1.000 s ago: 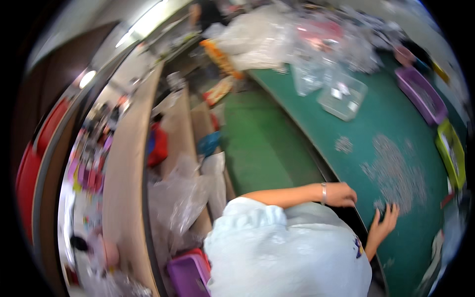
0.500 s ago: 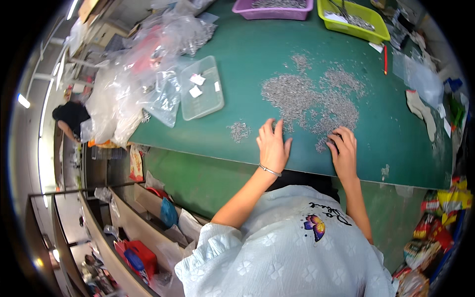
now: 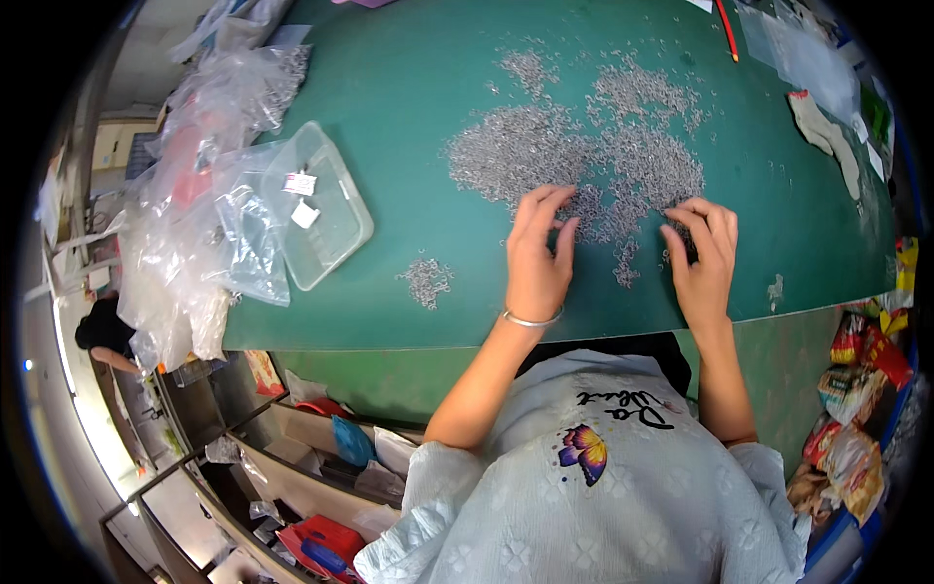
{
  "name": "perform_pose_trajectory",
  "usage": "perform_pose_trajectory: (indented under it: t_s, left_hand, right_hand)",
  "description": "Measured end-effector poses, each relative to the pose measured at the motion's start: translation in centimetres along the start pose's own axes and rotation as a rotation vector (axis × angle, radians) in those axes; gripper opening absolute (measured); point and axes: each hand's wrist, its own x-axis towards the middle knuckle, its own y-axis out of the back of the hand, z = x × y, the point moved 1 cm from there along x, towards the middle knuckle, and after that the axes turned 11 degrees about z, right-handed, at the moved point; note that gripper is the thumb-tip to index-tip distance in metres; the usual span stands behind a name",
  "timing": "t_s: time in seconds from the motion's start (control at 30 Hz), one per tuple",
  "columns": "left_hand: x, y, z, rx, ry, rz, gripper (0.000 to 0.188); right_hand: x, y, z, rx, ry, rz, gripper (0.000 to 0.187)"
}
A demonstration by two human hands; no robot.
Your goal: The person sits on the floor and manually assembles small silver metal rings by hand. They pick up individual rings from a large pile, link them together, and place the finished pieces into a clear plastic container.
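A broad spread of small silvery metal pieces (image 3: 520, 151), perhaps little hooks or rings, lies on the green tabletop (image 3: 389, 88). At its near edge my left hand (image 3: 537, 255) rests with curved fingers, the thumb apart from them. My right hand (image 3: 707, 255) is at the near right edge of the spread, fingers bent and thumb apart. Nothing shows in either hand, though the fingertips partly hide the pieces beneath. A small separate heap of the same pieces (image 3: 426, 282) sits to the left of my left hand.
A clear plastic tray (image 3: 341, 219) holding white slips stands at left beside piled clear bags (image 3: 185, 209). On the right are a red pencil-like stick (image 3: 728, 31) and a whitish glove (image 3: 825, 136). The table's near edge runs before my body. A person (image 3: 105, 331) is far left.
The view has shifted, so the table things sit lower and further left. My left hand has moved over the pile's near edge, and my right hand has moved to the pile's right side.
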Motion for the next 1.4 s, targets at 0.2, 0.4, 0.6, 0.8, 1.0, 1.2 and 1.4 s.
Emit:
perform_pose_trajectory:
  t_s: [0.2, 0.4, 0.6, 0.8, 1.0, 1.2, 1.4]
  left_hand:
    - [-3.1, 4.1, 1.5, 0.442, -0.1, -0.014, 0.038]
    - [-3.3, 5.7, -0.2, 0.506, -0.087, -0.037, 0.033]
    - [-1.4, 3.6, -0.5, 0.229, 0.014, -0.022, 0.027]
    - [-3.2, 5.5, 0.9, 0.286, -0.112, 0.069, 0.034]
    - [-4.1, 7.5, 3.1, -0.465, 0.075, 0.425, 0.027]
    - [-3.4, 9.9, 5.6, -1.616, 0.838, 0.064, 0.029]
    - [-4.5, 8.8, 2.4, -0.893, 0.686, -0.029, 0.031]
  right_hand:
    - [-2.2, 0.1, -2.2, 0.112, 0.143, -0.31, 0.037]
    - [-1.1, -1.4, 0.0, -0.081, 0.1, -0.129, 0.03]
    - [-0.2, -1.9, 0.3, -0.155, 0.057, 0.036, 0.025]
    - [-1.3, -2.6, -5.1, 0.094, 0.131, -0.344, 0.045]
    - [-1.5, -5.1, -6.3, 0.135, 0.283, -0.499, 0.038]
    - [-1.1, -4.2, -3.3, 0.085, 0.258, -0.208, 0.018]
    - [-0.7, -2.7, -2.1, -0.038, 0.109, -0.044, 0.018]
